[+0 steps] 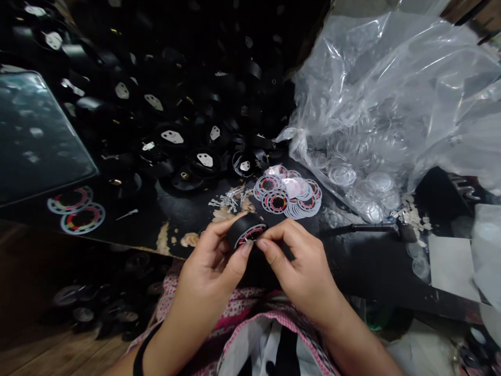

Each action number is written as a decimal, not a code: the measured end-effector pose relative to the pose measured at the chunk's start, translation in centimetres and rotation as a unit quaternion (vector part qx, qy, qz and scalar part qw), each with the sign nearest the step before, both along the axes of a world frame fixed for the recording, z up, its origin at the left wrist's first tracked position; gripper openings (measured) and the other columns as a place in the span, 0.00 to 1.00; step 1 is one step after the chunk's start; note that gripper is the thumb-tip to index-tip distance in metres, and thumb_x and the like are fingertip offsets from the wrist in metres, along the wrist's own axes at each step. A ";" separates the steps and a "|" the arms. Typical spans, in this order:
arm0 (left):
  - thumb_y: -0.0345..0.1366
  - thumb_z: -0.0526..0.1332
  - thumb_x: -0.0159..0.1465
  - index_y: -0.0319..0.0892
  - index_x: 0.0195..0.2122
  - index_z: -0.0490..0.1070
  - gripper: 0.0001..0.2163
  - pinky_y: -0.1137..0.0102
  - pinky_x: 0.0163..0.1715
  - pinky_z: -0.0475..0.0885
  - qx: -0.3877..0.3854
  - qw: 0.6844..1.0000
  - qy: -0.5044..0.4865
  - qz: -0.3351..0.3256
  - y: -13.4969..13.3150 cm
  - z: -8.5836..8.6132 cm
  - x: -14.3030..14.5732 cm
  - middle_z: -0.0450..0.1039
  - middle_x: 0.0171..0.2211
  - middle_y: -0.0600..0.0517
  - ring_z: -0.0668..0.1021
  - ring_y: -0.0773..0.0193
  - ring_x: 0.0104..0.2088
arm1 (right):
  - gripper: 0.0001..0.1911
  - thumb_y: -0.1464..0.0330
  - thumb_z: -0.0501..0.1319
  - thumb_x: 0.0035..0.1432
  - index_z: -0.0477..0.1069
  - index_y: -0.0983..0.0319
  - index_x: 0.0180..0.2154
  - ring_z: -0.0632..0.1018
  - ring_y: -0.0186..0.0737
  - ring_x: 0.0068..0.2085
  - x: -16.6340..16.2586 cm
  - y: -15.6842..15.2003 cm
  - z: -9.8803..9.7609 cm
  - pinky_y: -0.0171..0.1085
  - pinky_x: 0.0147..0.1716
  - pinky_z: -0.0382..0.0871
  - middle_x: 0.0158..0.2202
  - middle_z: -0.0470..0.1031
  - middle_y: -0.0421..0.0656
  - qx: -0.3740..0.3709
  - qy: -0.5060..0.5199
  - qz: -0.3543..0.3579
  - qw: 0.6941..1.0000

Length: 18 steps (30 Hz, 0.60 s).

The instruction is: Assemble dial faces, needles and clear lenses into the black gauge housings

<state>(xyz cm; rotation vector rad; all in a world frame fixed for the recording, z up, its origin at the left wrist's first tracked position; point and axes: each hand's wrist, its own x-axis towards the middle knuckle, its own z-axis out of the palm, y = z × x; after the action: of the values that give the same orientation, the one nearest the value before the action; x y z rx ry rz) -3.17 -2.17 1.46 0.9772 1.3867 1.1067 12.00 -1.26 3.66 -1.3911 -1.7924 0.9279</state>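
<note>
My left hand (pixel 213 258) and my right hand (pixel 299 261) meet at the table's near edge, both closed round one small round black housing (pixel 246 228) with a red-and-white printed dial in its open face. My left fingers curl under and behind it; my right thumb and forefinger pinch at its rim. Just beyond lies a spread of printed dial discs (pixel 287 196) and a small heap of thin white pointer needles (pixel 230 199).
A large pile of black round housings (pixel 176 130) fills the back of the black table (pixel 368 261). A clear plastic bag of transparent lens discs (pixel 376 125) sits at the right. Two dial discs (pixel 76 209) lie at the left, by a dark tray (pixel 35 136). More housings lie on the floor (pixel 97 308).
</note>
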 end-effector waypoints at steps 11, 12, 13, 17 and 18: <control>0.40 0.69 0.59 0.47 0.47 0.78 0.14 0.66 0.42 0.80 -0.155 0.962 -0.223 0.001 0.4 -1.1 0.4 0.81 0.46 0.49 0.82 0.55 0.45 | 0.03 0.73 0.62 0.64 0.72 0.60 0.36 0.78 0.38 0.42 0.6 -0.3 -0.2 0.40 0.45 0.70 0.39 0.81 0.40 0.124 0.008 -0.004 0.992; 0.39 0.68 0.59 0.48 0.47 0.78 0.14 0.65 0.41 0.80 -0.158 0.960 -0.231 0.003 0.5 -1.1 0.6 0.81 0.47 0.48 0.82 0.53 0.46 | 0.03 0.72 0.63 0.64 0.72 0.60 0.36 0.78 0.39 0.45 0.6 -0.4 -0.2 0.43 0.48 0.68 0.42 0.83 0.40 0.154 -0.023 0.010 0.988; 0.39 0.68 0.59 0.48 0.47 0.78 0.14 0.65 0.41 0.80 -0.159 0.958 -0.237 0.002 0.5 -1.2 0.6 0.81 0.48 0.48 0.82 0.52 0.47 | 0.02 0.72 0.63 0.64 0.73 0.59 0.37 0.78 0.42 0.47 0.6 -0.4 -0.2 0.45 0.50 0.67 0.45 0.83 0.39 0.180 -0.056 0.021 0.982; 0.41 0.68 0.61 0.50 0.47 0.79 0.14 0.64 0.42 0.81 -0.166 0.956 -0.244 -0.006 0.2 -2.1 0.5 0.81 0.49 0.49 0.82 0.51 0.48 | 0.02 0.70 0.63 0.65 0.73 0.57 0.39 0.75 0.47 0.55 0.4 -0.7 -0.6 0.49 0.54 0.61 0.49 0.83 0.36 0.226 -0.135 0.029 0.964; 0.41 0.69 0.61 0.50 0.48 0.79 0.14 0.64 0.44 0.80 -0.162 0.956 -0.243 -0.006 0.0 -2.4 0.3 0.81 0.48 0.49 0.82 0.51 0.49 | 0.02 0.70 0.63 0.65 0.73 0.57 0.39 0.75 0.48 0.55 0.3 -0.8 -0.8 0.50 0.54 0.60 0.50 0.83 0.35 0.224 -0.137 0.027 0.964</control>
<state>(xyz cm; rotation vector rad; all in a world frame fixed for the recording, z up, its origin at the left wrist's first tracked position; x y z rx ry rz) -2.82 -2.16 -0.93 0.4350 1.1061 0.9865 12.30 -2.05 2.90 -1.2217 -2.0914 0.3252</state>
